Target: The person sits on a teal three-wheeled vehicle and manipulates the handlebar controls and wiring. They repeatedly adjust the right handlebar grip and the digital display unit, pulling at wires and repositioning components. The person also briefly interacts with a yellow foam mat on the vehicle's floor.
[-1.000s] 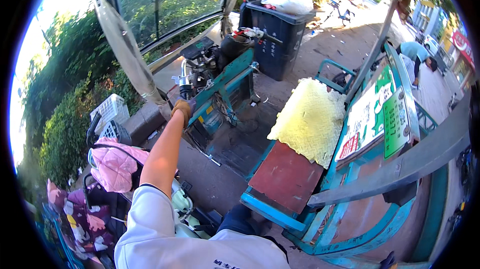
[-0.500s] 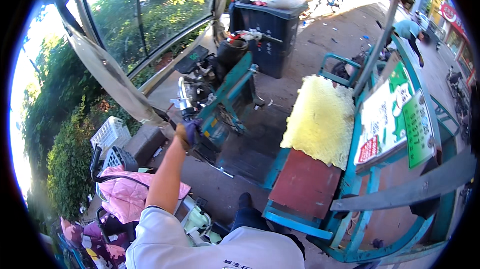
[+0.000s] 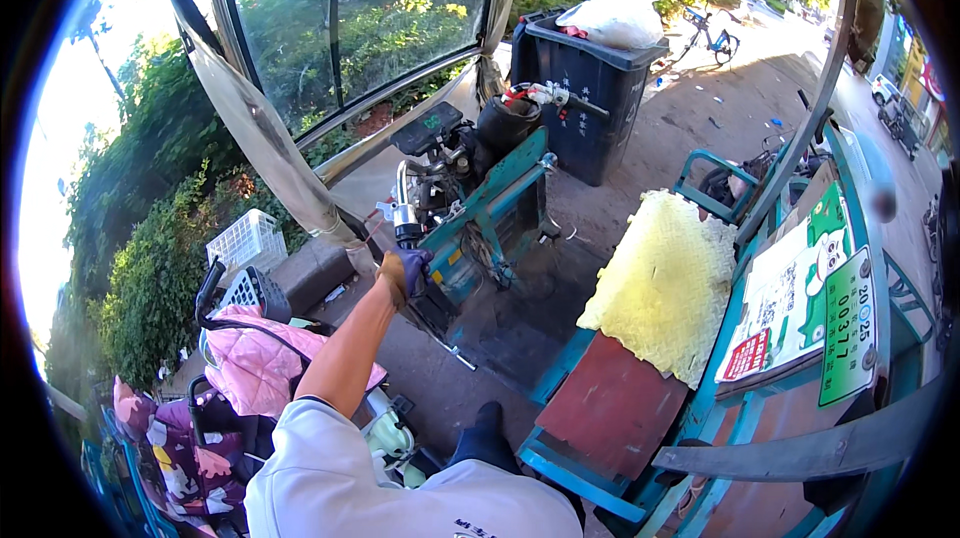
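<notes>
My left hand (image 3: 402, 273), in a brown and purple work glove, is closed round the end of the handlebar (image 3: 402, 218) of a teal cargo tricycle. Its arm reaches forward from a white short sleeve. Past the hand, a teal front panel (image 3: 490, 203) rises over the dark footboard (image 3: 515, 303). To the right lies the tricycle's seat, a dark red board (image 3: 612, 403) with a ragged yellow foam pad (image 3: 668, 283) on its far part. My right hand is out of sight.
A black wheeled bin (image 3: 590, 88) topped by a white sack (image 3: 615, 15) stands ahead. Close on my left are a scooter with a pink quilted cover (image 3: 262, 363) and a white crate (image 3: 247, 238). A grey bar (image 3: 800, 453) crosses the lower right. Signboards (image 3: 790, 293) line the cargo side.
My view has swung, so the tricycle and bin sit further right and lower in the picture. My left hand keeps its hold on the handlebar.
</notes>
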Tool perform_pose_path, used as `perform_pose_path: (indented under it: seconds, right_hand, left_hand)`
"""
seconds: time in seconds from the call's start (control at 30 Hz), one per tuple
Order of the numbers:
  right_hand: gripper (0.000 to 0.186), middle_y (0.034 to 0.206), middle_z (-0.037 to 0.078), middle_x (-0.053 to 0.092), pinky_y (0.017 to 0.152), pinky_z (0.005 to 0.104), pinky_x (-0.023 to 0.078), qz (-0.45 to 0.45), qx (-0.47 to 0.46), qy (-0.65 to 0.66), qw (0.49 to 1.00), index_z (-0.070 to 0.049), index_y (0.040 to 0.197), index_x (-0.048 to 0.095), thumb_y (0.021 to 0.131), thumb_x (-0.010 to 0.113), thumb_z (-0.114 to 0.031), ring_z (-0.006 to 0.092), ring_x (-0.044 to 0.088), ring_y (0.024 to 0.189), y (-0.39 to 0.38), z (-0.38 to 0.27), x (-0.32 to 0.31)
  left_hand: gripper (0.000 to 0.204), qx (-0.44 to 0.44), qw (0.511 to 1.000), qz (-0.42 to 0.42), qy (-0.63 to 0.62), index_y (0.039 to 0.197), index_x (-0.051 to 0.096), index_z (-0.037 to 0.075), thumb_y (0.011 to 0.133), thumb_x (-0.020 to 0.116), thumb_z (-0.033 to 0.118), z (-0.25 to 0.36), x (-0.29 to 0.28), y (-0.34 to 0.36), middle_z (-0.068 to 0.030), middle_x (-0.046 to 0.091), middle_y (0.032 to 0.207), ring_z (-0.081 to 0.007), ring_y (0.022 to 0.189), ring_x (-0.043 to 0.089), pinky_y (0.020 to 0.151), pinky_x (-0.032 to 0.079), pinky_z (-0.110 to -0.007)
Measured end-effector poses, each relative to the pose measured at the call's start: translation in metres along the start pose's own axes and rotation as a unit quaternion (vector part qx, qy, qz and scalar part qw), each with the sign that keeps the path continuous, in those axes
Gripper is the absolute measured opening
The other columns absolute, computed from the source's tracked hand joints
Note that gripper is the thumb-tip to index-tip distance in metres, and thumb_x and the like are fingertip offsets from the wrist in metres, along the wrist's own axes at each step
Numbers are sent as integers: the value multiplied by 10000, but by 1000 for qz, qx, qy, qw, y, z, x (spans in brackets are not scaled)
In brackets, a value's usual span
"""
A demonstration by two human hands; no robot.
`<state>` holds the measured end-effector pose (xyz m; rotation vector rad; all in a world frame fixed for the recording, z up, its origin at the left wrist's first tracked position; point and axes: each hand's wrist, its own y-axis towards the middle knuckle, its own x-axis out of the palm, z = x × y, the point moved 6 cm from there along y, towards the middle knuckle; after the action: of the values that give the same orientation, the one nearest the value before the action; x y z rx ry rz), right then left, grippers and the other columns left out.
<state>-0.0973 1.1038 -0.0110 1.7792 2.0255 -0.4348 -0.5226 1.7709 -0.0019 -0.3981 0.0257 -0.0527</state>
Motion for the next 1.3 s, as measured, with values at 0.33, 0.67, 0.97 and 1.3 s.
perform_pose_path:
  seconds: [0.33, 0.67, 0.97, 1.3]
  right_hand:
    - [508, 991, 145, 724, 826, 462, 564, -48, 8, -10, 999, 34, 1126, 722, 1089, 567, -449, 277, 671, 828, 15, 7, 28]
    - [478, 938, 142, 723, 797, 462, 562, -46, 19, -49, 998, 24, 1080, 722, 1076, 581, -432, 279, 674, 790, 13, 5, 48]
    - [453, 891, 139, 723, 771, 462, 560, -44, 40, -90, 994, 16, 1038, 722, 1063, 594, -418, 281, 677, 756, 4, -4, 80]
    - [428, 838, 136, 722, 743, 462, 558, -45, 70, -164, 983, 7, 991, 723, 1050, 608, -401, 283, 680, 718, 2, -12, 125]
  left_hand:
    - [168, 87, 987, -66, 117, 796, 677, 39, 960, 664, 69, -23, -19, 31, -67, 643, 691, -169, 556, 634, 514, 532, -368]
    - [97, 64, 996, -54, 33, 840, 684, 7, 935, 680, 29, -26, 20, 7, -59, 602, 681, -166, 552, 588, 517, 507, -350]
    - [161, 5, 998, -19, -54, 1064, 679, 10, 928, 748, 62, -18, 14, -13, -65, 650, 735, -177, 560, 628, 505, 505, -344]
    - [189, 11, 999, -20, -28, 1100, 651, 13, 965, 760, 88, -2, 20, -24, -61, 612, 726, -184, 571, 623, 524, 529, -353]
